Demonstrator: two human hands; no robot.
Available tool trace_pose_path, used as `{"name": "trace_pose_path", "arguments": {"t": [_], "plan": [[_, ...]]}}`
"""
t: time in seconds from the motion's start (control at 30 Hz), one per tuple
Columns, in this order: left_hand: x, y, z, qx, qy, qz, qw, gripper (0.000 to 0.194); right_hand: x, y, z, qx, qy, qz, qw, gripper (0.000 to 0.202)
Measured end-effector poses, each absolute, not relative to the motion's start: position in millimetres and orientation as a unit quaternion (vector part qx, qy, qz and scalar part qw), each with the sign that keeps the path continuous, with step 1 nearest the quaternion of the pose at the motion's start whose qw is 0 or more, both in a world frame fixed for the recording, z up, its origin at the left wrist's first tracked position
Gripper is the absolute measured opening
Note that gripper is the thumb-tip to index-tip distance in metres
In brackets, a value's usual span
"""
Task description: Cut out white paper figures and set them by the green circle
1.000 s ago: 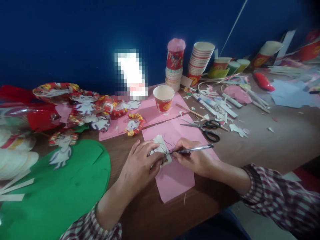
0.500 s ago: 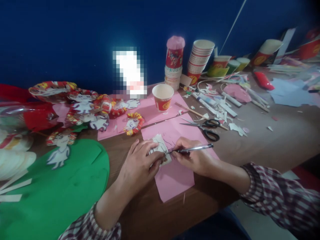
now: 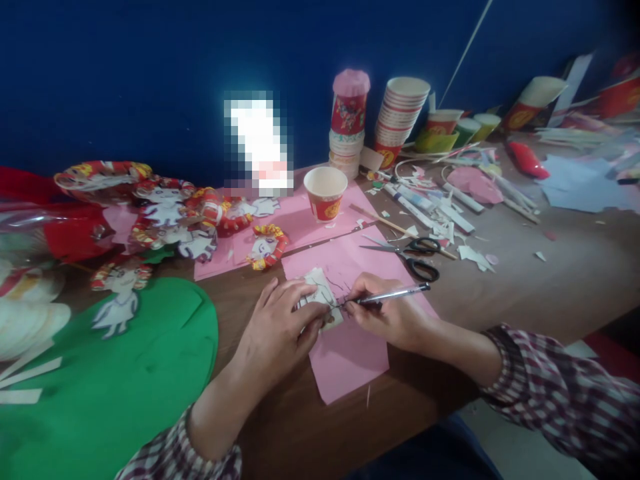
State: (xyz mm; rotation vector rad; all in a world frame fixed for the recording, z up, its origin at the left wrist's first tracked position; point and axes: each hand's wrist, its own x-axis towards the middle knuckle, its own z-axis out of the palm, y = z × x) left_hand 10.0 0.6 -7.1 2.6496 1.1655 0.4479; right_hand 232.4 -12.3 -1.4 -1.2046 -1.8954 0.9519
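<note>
Gripping the pen [image 3: 400,293] with the clamped fingers of our right hand [image 3: 385,315], we are holding its tip just beside our left thumb. With our left hand [image 3: 277,327], its fingers slightly parted, we are pressing the white paper piece [image 3: 320,280] beneath them onto the pink sheet [image 3: 350,363]. Beyond our right fingers, scissors [image 3: 401,253] are lying on that sheet's edge.

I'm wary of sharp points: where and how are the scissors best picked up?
Probably by the two black handle loops, coming from the right: the scissors lie with their parted blades pointing left and the loops right, just past the right hand, which holds a pen.
</note>
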Motion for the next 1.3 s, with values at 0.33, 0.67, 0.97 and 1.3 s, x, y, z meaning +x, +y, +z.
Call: {"name": "trace_pose_path", "arguments": {"t": [0.33,0.67,0.97,1.3], "plan": [[10.7,0.6,-5.4,0.898,0.399,0.150,0.107,0.021,232.2,-11.9,-0.9,-0.460,-0.739,0.354,0.342,0.004],[10.3,0.9,-6.9,0.899,0.397,0.151,0.107,0.020,232.2,-11.3,0.2,-0.462,-0.748,0.336,0.338,0.004],[10.3,0.4,-5.7,0.899,0.399,0.147,0.110,0.021,232.6,-11.6,-2.2,-0.466,-0.751,0.328,0.333,0.003],[11.2,0.2,-4.4,0.898,0.399,0.152,0.104,0.020,231.5,-11.2,-1.2,-0.466,-0.747,0.335,0.335,0.003]]}}
